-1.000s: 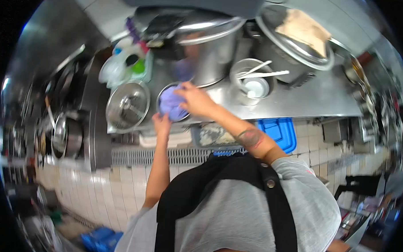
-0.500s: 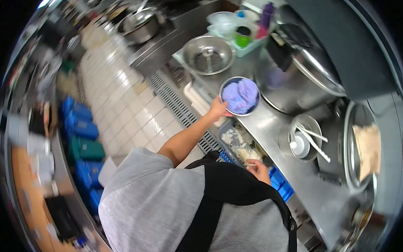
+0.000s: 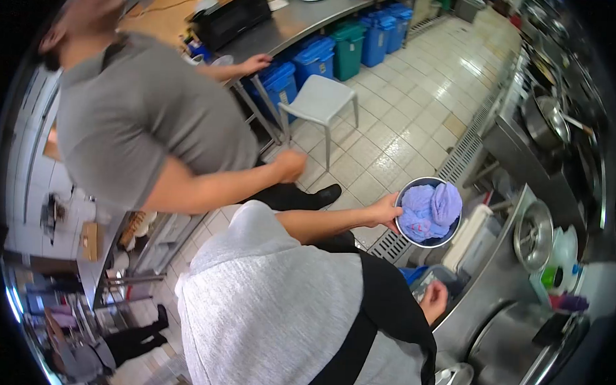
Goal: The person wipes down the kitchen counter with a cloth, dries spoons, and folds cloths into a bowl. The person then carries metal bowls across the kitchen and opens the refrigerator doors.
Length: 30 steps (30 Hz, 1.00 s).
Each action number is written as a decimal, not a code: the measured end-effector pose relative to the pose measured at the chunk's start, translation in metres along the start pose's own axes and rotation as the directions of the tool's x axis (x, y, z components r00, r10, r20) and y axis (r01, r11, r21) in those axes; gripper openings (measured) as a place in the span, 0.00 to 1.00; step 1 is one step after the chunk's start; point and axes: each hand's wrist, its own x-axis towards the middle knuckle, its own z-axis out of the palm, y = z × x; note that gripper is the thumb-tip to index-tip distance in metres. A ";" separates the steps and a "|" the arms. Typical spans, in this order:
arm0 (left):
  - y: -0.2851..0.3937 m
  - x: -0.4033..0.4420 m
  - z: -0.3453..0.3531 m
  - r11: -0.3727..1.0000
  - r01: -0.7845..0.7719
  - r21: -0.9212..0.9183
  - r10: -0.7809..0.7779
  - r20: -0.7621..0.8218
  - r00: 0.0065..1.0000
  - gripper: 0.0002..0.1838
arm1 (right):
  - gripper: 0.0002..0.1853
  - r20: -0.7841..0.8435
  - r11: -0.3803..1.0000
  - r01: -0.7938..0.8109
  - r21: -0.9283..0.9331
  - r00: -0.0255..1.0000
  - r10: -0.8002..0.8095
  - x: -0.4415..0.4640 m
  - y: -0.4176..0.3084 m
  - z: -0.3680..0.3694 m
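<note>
A round metal bowl (image 3: 406,235) holds a bunched purple cloth (image 3: 431,210) and hangs over the floor drain, away from the counter. My left hand (image 3: 387,212) grips its left rim, fingers partly hidden by the bowl. Below and right of the bowl, my right hand (image 3: 433,302) is near the steel counter's edge, its fingers loosely bent and nothing visible in them. On the counter (image 3: 498,277) stand a metal bowl (image 3: 534,236) and a large steel pot (image 3: 510,342).
At the left, a co-worker in a grey shirt (image 3: 155,106) stands close, one forearm towards my left arm. A white stool (image 3: 319,100) stands on the tiles before blue and green bins (image 3: 347,50). A stove with pans (image 3: 546,123) is at the right; another person (image 3: 88,358) is lower left.
The view has swung left, bringing the co-worker and stool in. My left hand has carried the bowl with the cloth off the counter's edge. My right hand earlier let go of the cloth.
</note>
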 end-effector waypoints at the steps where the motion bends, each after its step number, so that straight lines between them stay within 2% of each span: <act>1: -0.007 0.006 0.026 0.999 -0.039 0.025 0.041 -0.076 0.996 0.29 | 0.14 -0.026 0.990 0.142 0.022 0.990 -0.142 0.047 -0.011 -0.019; 3: 0.000 -0.004 0.008 0.993 -0.077 0.089 0.089 -0.138 0.986 0.29 | 0.22 0.025 0.969 0.240 0.051 0.970 -0.242 0.094 -0.099 0.010; 6: -0.004 -0.006 0.011 0.979 -0.159 0.127 0.185 -0.230 0.956 0.30 | 0.28 0.119 0.832 0.553 -0.043 0.830 -0.545 0.132 -0.168 0.045; 9: -0.003 -0.035 0.009 0.978 -0.168 0.126 0.195 -0.251 0.948 0.30 | 0.33 0.398 0.666 0.728 -0.161 0.666 -0.631 0.136 -0.169 0.078; 10: -0.011 -0.041 0.009 0.983 -0.157 0.095 0.177 -0.256 0.950 0.31 | 0.30 0.371 0.654 0.733 -0.188 0.669 -0.644 0.129 -0.168 0.086; 13: -0.039 -0.076 0.001 0.982 -0.187 -0.005 0.174 -0.350 0.921 0.31 | 0.25 0.492 0.717 0.695 0.058 0.605 -0.626 0.125 -0.158 0.105; 14: -0.046 -0.090 -0.003 0.979 -0.203 -0.034 0.174 -0.390 0.904 0.32 | 0.21 0.473 0.737 0.664 0.125 0.613 -0.632 0.117 -0.168 0.109; 17: -0.055 -0.140 -0.025 0.970 -0.224 -0.099 0.148 -0.491 0.859 0.32 | 0.21 0.366 0.595 0.750 0.287 0.488 -0.792 0.089 -0.204 0.120; 18: -0.056 -0.156 -0.031 0.970 -0.233 -0.068 0.158 -0.551 0.819 0.32 | 0.21 0.404 0.598 0.734 0.321 0.465 -0.788 0.078 -0.215 0.123; 21: -0.047 -0.200 -0.053 0.962 -0.257 -0.093 0.128 -0.677 0.725 0.31 | 0.22 0.628 0.458 0.797 0.394 0.130 -0.767 0.049 -0.249 0.156; 24: -0.053 -0.226 -0.081 0.916 -0.375 -0.144 0.130 -0.778 0.614 0.31 | 0.23 0.824 0.386 0.814 0.434 -0.186 -0.535 0.019 -0.247 0.204; 27: -0.057 -0.255 -0.114 0.915 -0.398 -0.065 0.153 -0.856 0.493 0.30 | 0.27 0.845 0.459 0.731 0.506 -0.314 -0.432 0.009 -0.270 0.258; 30: -0.050 -0.289 -0.154 0.869 -0.460 -0.180 0.088 -0.860 0.502 0.29 | 0.22 0.829 0.583 0.591 0.558 -0.372 -0.417 -0.013 -0.308 0.315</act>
